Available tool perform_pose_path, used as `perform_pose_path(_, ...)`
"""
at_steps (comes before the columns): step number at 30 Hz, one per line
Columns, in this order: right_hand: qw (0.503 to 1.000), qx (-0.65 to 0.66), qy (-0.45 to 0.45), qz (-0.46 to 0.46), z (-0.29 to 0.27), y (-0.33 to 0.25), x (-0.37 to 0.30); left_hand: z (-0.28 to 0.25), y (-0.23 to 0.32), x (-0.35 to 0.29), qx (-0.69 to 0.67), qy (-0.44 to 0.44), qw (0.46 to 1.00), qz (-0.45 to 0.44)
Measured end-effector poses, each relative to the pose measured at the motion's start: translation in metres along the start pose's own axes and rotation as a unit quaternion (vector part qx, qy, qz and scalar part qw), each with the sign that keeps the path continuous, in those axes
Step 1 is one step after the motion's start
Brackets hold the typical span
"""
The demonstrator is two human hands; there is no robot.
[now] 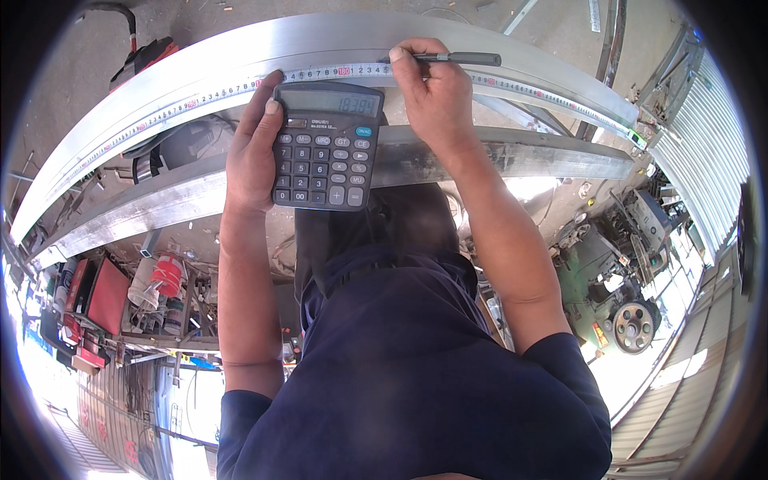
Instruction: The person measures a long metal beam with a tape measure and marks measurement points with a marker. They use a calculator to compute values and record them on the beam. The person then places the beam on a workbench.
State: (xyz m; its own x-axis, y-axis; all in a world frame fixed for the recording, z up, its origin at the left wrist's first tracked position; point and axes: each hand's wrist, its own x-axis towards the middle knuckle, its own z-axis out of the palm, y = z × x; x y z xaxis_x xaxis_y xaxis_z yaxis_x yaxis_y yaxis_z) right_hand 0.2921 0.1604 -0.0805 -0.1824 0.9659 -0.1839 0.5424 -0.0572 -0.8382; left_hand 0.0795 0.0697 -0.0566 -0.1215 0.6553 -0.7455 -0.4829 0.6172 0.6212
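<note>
I see the calculator [328, 148] held face up toward the camera, its display lit with digits, and I take my bearings from it. At its left edge the left hand [253, 156] is partly curled, gripping it with the thumb over the front; one fingertip reaches past its top corner to the tape measure [366, 70]. That tape runs just beyond the calculator's top edge, laid along a wide silver beam [320, 42]; I can't tell whether calculator and tape touch. Up and to the right of the calculator, the right hand [436, 94] is closed around a dark pen [472, 58], pinched near the tape. A second metal bar [500, 154] passes behind the calculator.
</note>
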Motion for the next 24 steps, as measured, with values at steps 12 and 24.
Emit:
perform_pose_path(12,1.000,0.017,0.011,0.006,0.002,0.003,-0.001,-0.001,-0.001,0.001,-0.017,-0.012,1.000,0.000)
perform_pose_path(24,0.978,0.198,0.008,0.069,-0.018,-0.004,-0.002,-0.003,-0.004,0.002,-0.049,-0.014,0.999,-0.006)
